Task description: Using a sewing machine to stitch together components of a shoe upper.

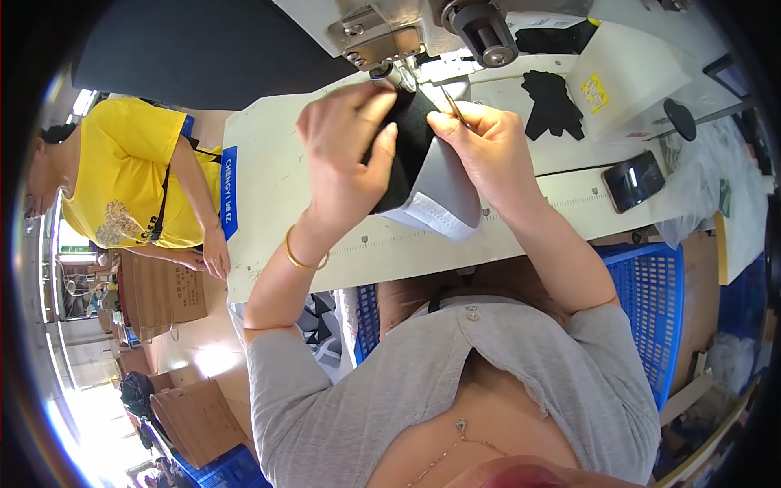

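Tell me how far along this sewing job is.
Done: nothing finished shows. In hand: left hand and right hand hold a black and grey piece at the sewing machine; the right also holds a thin metal tool. Left: black pieces wait on the table.

A dark smartphone (634,180) lies on the pale worktable (268,187), right of a black fabric piece (551,104) beside a white boxy machine housing (626,81). A blue plastic mesh crate (651,301) sits below. A person in a yellow shirt (122,175) leans over brown cardboard boxes (163,297).
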`<state>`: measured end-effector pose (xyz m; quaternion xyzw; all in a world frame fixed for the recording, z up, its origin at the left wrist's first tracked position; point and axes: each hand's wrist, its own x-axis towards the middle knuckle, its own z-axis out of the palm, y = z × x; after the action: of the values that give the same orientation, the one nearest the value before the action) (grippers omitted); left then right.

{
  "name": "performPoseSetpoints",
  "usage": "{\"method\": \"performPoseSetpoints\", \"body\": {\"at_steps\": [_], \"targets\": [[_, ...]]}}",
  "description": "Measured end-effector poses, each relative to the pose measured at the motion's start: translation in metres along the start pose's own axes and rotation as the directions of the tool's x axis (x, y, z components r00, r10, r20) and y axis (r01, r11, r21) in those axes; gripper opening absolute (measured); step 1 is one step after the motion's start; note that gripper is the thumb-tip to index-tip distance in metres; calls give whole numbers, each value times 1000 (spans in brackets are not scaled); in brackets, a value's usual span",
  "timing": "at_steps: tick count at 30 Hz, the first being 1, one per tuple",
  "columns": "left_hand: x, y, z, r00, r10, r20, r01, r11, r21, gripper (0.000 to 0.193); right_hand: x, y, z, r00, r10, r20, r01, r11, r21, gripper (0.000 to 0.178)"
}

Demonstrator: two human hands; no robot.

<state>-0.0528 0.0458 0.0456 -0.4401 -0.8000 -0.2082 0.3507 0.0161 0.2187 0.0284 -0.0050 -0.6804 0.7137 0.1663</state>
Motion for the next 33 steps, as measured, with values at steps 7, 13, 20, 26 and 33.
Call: {"method": "performPoseSetpoints", "body": {"at_steps": [7,13,20,26,33], "targets": [[-30,-40,-5,409,-555,725,773,-213,-598,43,3,8,-7,997,-72,-36,63,975,-215,34],[-17,-20,2,602,-573,556,561,-192,-805,30,1,4,-1,980,-201,-15,171,869,-464,25],[-39,0,-42,683,-429,591,725,300,-620,37,-8,34,25,702,-680,211,667,523,-531,61],[-73,-13,-65,493,-424,760,839,462,-287,13,-69,72,5,985,-114,129,123,990,-65,19],[-80,24,-35,674,-365,643,467,884,12,12,-76,23,4,956,-290,54,279,830,-483,58]]}}
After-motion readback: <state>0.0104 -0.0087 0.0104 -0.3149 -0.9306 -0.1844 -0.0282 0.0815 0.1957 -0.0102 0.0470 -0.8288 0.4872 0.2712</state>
